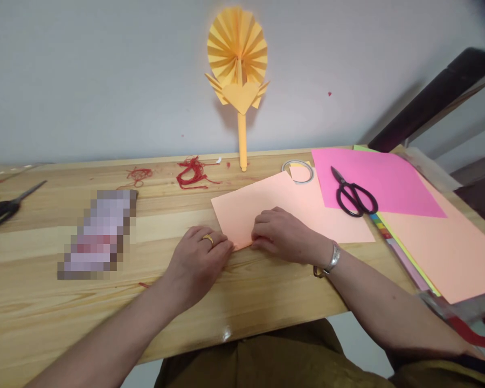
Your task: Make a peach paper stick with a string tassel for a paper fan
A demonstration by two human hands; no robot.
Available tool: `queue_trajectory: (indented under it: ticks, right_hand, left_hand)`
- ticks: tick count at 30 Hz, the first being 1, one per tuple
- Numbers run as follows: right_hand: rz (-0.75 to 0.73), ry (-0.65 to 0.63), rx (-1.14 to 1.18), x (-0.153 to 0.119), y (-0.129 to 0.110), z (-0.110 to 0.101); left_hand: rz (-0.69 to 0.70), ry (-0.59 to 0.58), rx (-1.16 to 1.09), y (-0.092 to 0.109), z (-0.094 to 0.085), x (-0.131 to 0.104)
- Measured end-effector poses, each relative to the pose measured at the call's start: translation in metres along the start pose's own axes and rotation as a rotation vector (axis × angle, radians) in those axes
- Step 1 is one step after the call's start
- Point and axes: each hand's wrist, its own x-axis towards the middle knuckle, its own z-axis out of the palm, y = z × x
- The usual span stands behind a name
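Note:
A sheet of peach paper point(254, 199) lies at an angle on the wooden table, its near edge turned up in a narrow fold. My left hand point(202, 261), with a ring on one finger, pinches the left end of that edge. Close beside it, my right hand point(281, 234) has its fingers curled down on the same folded edge. Both hands are closed on the paper, and the fingers hide part of the fold. Peach paper also extends to the right, past my right wrist.
A yellow paper fan point(237, 48) leans on the wall. Red thread point(192, 172) and a roll of tape point(298, 171) lie behind the sheet. Black-handled scissors point(353, 199) rest on pink paper point(396, 183) at right. A blurred-out flat object point(99, 234) and other scissors point(8, 210) are left.

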Motion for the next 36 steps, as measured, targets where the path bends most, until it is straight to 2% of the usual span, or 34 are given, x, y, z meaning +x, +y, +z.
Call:
queue_trajectory:
  ticks: [11, 25, 31, 36]
  right_hand:
    - [0.034, -0.030, -0.050, -0.001, -0.002, 0.004]
    - [0.088, -0.090, -0.025, -0.001, -0.009, 0.002]
    - [0.128, -0.020, 0.101, -0.002, -0.004, 0.003]
    - [0.087, -0.038, 0.026, -0.002, -0.001, 0.008]
  left_hand:
    - [-0.041, -0.017, -0.008, 0.001, 0.002, -0.002]
    - [-0.006, -0.049, 0.041, 0.003, 0.001, -0.001]
    - [-0.088, -0.114, 0.006, 0.003, 0.003, -0.004]
    - [-0.214, -0.221, -0.123, -0.002, -0.015, -0.005]
